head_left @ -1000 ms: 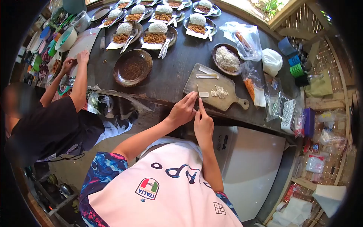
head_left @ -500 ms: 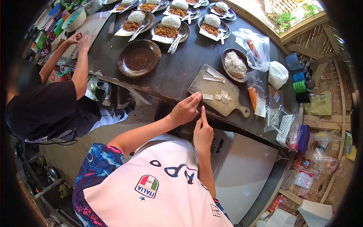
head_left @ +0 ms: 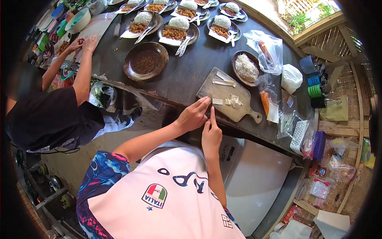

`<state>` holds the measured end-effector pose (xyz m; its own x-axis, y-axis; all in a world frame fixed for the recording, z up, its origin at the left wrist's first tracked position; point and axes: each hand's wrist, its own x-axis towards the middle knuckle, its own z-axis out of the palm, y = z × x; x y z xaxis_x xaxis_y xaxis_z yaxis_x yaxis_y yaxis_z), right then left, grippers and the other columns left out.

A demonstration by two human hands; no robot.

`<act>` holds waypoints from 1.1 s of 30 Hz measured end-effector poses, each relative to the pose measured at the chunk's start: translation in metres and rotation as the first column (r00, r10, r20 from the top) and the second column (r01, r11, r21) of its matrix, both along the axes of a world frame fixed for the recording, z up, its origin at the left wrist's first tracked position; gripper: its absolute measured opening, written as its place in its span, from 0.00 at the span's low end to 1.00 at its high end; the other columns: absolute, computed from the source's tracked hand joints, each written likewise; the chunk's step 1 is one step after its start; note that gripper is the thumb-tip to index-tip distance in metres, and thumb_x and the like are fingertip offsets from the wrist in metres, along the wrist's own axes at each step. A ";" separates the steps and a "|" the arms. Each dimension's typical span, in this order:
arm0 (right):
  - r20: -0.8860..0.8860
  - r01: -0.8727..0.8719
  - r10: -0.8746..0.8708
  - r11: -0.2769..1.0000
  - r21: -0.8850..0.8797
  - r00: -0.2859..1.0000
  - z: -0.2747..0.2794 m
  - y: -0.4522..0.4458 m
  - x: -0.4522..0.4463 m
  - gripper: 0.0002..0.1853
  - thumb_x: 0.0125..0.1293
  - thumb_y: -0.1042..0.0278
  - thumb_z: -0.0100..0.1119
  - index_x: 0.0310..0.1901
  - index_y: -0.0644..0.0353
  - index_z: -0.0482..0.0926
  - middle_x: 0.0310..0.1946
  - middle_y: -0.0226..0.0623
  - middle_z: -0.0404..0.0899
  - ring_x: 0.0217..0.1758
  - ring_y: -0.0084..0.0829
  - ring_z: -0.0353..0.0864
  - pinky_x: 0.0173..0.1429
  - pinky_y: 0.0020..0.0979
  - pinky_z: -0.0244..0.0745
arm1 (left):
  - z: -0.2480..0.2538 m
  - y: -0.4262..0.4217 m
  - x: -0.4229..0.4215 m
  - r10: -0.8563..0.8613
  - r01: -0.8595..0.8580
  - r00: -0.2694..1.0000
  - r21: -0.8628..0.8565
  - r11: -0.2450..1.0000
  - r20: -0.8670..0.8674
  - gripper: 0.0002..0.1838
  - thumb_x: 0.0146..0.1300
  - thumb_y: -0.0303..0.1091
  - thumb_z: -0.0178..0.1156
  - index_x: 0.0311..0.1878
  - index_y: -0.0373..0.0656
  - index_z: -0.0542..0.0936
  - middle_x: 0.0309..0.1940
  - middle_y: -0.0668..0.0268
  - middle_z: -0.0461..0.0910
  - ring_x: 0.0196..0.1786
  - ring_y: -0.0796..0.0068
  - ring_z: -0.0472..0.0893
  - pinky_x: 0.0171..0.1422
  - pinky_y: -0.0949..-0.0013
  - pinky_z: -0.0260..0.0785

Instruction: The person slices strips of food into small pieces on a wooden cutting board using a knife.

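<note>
My right hand [head_left: 211,137] is closed round a knife, its index finger stretched along the back of the blade. The thin knife blade [head_left: 212,100] stands on edge over the near left side of a wooden cutting board [head_left: 230,113]. My left hand [head_left: 194,114] pinches at the board's left edge, fingertips close beside the blade; what they press is mostly hidden. Just right of the blade lies a flat pale piece [head_left: 217,101], and beyond it a small heap of thin pale shreds [head_left: 234,101]. Two longer pale strips [head_left: 223,82] rest at the board's far end.
A bowl of white shreds [head_left: 246,68], a brown plate [head_left: 146,61] and several plates with rice and brown food [head_left: 174,32] stand on the dark table. Plastic bags [head_left: 264,51] and a white basket [head_left: 299,134] are at right. A person in black [head_left: 55,115] works at left.
My right hand and the knife have shifted very slightly left beside my left hand. The other person's hands have moved a little apart.
</note>
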<state>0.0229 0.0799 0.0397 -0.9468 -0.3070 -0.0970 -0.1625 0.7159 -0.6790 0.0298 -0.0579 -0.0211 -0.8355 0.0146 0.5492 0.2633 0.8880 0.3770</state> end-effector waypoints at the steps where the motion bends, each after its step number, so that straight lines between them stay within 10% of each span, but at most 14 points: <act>1: -0.008 0.001 -0.001 1.000 -0.008 1.000 -0.002 0.000 -0.003 0.27 0.80 0.64 0.50 0.78 0.40 0.71 0.25 0.61 0.78 0.26 0.54 0.82 0.39 0.50 0.77 | 0.000 0.001 0.001 -0.002 0.002 1.000 0.008 1.000 0.006 0.28 0.58 0.27 0.61 0.60 0.19 0.79 0.66 0.45 0.76 0.74 0.51 0.73 0.81 0.59 0.67; 24: 0.110 0.004 -0.008 0.999 0.043 0.994 0.011 0.010 0.008 0.29 0.79 0.64 0.50 0.80 0.39 0.69 0.28 0.59 0.82 0.31 0.56 0.86 0.42 0.52 0.80 | 0.000 -0.003 0.002 -0.024 0.015 0.998 0.164 0.986 0.052 0.30 0.60 0.25 0.58 0.67 0.23 0.76 0.70 0.51 0.73 0.76 0.54 0.71 0.79 0.59 0.69; 33: 0.008 -0.004 0.004 1.000 0.024 1.000 -0.004 0.007 0.000 0.28 0.81 0.64 0.50 0.79 0.38 0.69 0.24 0.61 0.75 0.21 0.51 0.75 0.37 0.48 0.76 | 0.006 -0.006 0.000 -0.002 0.006 0.998 -0.057 0.998 0.070 0.27 0.61 0.27 0.60 0.63 0.22 0.79 0.67 0.50 0.75 0.74 0.55 0.73 0.79 0.60 0.69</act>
